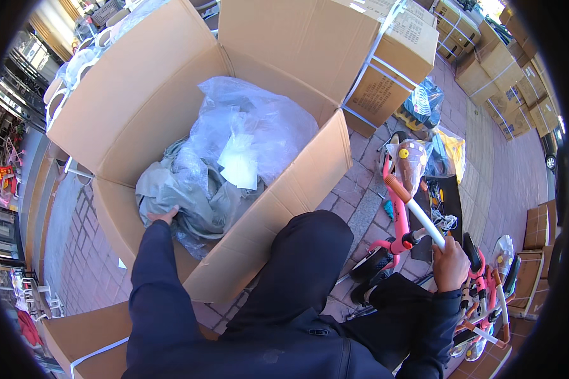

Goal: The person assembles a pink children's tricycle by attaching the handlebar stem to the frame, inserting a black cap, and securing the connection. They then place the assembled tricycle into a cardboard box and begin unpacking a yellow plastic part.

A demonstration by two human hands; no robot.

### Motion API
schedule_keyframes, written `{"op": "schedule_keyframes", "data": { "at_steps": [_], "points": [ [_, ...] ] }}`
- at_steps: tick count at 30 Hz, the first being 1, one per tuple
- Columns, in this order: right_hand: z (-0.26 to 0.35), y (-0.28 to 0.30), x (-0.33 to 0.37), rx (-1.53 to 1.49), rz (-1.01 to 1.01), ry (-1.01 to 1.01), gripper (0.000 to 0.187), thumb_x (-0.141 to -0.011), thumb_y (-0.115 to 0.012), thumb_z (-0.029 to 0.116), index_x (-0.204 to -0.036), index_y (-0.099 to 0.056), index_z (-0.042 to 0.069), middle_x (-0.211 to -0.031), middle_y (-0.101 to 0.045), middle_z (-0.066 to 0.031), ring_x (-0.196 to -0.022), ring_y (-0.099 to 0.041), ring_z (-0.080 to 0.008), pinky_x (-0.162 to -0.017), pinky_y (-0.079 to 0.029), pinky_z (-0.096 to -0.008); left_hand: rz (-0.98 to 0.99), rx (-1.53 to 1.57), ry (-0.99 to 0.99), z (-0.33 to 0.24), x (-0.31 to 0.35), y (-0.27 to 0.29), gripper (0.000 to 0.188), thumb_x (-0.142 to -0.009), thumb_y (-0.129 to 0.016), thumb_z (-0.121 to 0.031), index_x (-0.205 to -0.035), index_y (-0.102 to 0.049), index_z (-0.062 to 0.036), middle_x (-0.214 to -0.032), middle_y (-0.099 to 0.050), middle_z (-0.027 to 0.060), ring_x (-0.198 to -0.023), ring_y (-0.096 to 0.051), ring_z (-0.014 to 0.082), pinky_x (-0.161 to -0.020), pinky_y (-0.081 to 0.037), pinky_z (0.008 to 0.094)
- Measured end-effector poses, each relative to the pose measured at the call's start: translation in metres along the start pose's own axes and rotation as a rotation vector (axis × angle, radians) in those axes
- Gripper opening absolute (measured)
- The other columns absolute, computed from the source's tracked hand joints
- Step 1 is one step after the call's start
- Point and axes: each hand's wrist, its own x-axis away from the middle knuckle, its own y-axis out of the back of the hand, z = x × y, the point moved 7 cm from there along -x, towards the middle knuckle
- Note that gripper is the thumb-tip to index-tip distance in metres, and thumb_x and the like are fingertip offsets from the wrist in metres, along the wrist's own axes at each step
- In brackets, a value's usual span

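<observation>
The open cardboard box (297, 196) occupies the upper-left and centre area of the frame. The left hand (163, 216) reaches into its lower-left part and touches the near edge of the grey plastic sheet (164, 186). The thumb stands apart; the fingertips are partly hidden, so whether they pinch the sheet cannot be told. The right hand (451, 265), at lower right, is wrapped around the lower end of the handlebar (427, 224) of the pink bike (400, 221), right of the box.

Materials: the box is stiff brown board with flat, raised flaps. The grey sheet is soft and crumpled. Behind it, glossy clear film (265, 110) lies in loose folds around a thin white sheet (239, 167). The handlebar is a smooth white tube; its upper end carries a brown cylindrical grip (395, 186).
</observation>
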Motion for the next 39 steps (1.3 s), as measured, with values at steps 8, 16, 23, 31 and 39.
{"op": "schedule_keyframes", "data": {
  "at_steps": [8, 16, 23, 31, 39],
  "points": [
    [0.021, 0.003, -0.006, 0.042, -0.046, 0.042, 0.025, -0.085, -0.076, 0.026, -0.090, -0.060, 0.007, -0.084, -0.066, -0.0147, -0.078, -0.067, -0.0400, -0.065, -0.052, -0.0517, 0.177, -0.619, -1.458, -0.229, 0.165, -0.218, 0.029, -0.094, -0.051, -0.023, -0.097, -0.077, -0.0089, -0.101, -0.072, 0.0225, -0.097, -0.069, 0.0390, -0.089, -0.052, 0.0516],
    [0.022, 0.001, -0.006, 0.075, -0.044, 0.043, 0.025, -0.085, -0.076, 0.024, -0.090, -0.060, 0.007, -0.082, -0.065, -0.0140, -0.077, -0.067, -0.0390, -0.065, -0.051, -0.0514, 0.401, 0.169, -1.544, -0.341, 0.274, -0.138, 0.028, -0.092, -0.063, -0.020, -0.110, -0.070, -0.0007, -0.108, -0.069, 0.0265, -0.103, -0.063, 0.0472, -0.089, -0.051, 0.0501],
    [0.015, -0.002, -0.008, 0.084, -0.035, 0.018, 0.025, -0.084, -0.077, 0.025, -0.089, -0.059, 0.007, -0.081, -0.064, -0.0132, -0.078, -0.067, -0.0386, -0.065, -0.052, -0.0502, -0.121, -0.787, -1.602, -0.302, 0.121, -0.034, 0.022, -0.093, -0.058, -0.025, -0.092, -0.076, -0.0139, -0.085, -0.069, 0.0205, -0.084, -0.068, 0.0400, -0.073, -0.052, 0.0525],
    [0.028, -0.004, -0.019, 0.094, -0.051, 0.076, 0.025, -0.083, -0.077, 0.025, -0.087, -0.060, 0.007, -0.082, -0.064, -0.0122, -0.079, -0.067, -0.0376, -0.065, -0.052, -0.0501, -0.395, -0.351, -1.098, -0.284, 0.127, 0.070, 0.041, -0.080, -0.066, -0.009, -0.120, -0.068, -0.0097, -0.129, -0.061, 0.0218, -0.120, -0.058, 0.0408, -0.103, -0.047, 0.0472],
    [0.032, 0.001, -0.020, 0.077, -0.056, 0.077, 0.023, -0.087, -0.074, 0.027, -0.088, -0.062, 0.007, -0.081, -0.065, -0.0143, -0.077, -0.066, -0.0397, -0.065, -0.051, -0.0517, -0.337, -0.378, -1.269, -0.258, 0.147, -0.044, 0.085, -0.086, -0.071, -0.040, -0.159, -0.033, -0.0212, -0.166, -0.021, 0.0215, -0.151, -0.023, 0.0446, -0.121, -0.023, 0.0581]
  ]
}}
